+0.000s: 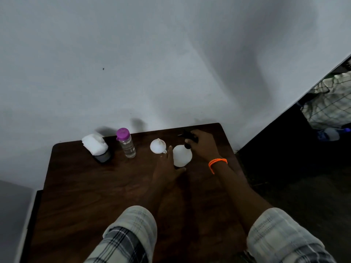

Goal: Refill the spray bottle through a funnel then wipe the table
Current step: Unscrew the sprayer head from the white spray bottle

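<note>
The right hand (203,144) has its fingers curled round the black trigger head (189,138) of the spray bottle (182,155), gripping it at the top. The left hand (168,166) is spread wide, fingers straight, its palm against the bottle's white body from the 9 o'clock side, steadying it rather than clasping it. An orange wristband (217,162) circles the right wrist.

The bottle stands upright on the dark wooden table (85,186), toward the table's 1 o'clock corner. Just beside it, at its 10 o'clock, lies the white funnel (158,146), close to the left fingertips, though whether it touches them cannot be told. Farther out at 9 o'clock stands a clear water bottle (127,144) with a purple cap, closed and partly filled. Beyond that, near the wall, white cloths (94,144) sit piled on a dark holder.

The step in hand looks like opening the spray bottle: the head is still seated on the neck. The next move likely calls for twisting the head off while the left hand braces the body, then seating the funnel in the open neck.
</note>
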The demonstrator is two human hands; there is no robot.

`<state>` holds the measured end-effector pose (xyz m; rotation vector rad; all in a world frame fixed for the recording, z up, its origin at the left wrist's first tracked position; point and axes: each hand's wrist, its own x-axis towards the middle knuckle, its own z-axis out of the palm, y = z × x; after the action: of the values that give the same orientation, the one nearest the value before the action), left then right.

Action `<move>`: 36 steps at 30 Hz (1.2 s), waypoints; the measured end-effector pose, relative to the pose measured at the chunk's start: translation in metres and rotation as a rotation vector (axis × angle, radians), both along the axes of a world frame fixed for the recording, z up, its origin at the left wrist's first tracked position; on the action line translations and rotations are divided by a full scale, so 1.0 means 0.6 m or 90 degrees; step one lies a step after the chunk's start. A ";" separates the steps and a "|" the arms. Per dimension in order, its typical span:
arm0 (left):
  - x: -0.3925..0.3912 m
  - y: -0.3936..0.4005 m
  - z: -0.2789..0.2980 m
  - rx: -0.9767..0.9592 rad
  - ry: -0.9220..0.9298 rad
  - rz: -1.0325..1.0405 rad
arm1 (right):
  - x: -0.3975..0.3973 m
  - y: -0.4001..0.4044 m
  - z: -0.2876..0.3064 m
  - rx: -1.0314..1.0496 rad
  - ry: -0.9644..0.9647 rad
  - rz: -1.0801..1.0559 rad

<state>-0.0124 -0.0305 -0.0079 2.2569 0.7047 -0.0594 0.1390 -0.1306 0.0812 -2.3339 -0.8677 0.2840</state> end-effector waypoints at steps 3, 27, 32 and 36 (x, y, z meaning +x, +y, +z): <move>-0.018 -0.023 0.013 -0.027 -0.008 0.007 | -0.026 -0.019 0.023 0.033 0.043 -0.053; -0.203 -0.011 0.077 -0.035 0.110 -0.146 | -0.147 -0.075 0.075 0.034 0.382 0.232; -0.215 -0.019 0.084 0.012 0.089 -0.080 | -0.201 -0.048 0.092 0.052 0.248 0.080; -0.226 -0.024 0.090 0.101 0.063 -0.062 | -0.206 -0.019 0.095 -0.193 0.207 -0.085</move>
<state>-0.1482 -0.0449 0.0460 2.4539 0.6707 -0.1695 0.0156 -0.1421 0.1380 -2.5083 -0.5358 0.7580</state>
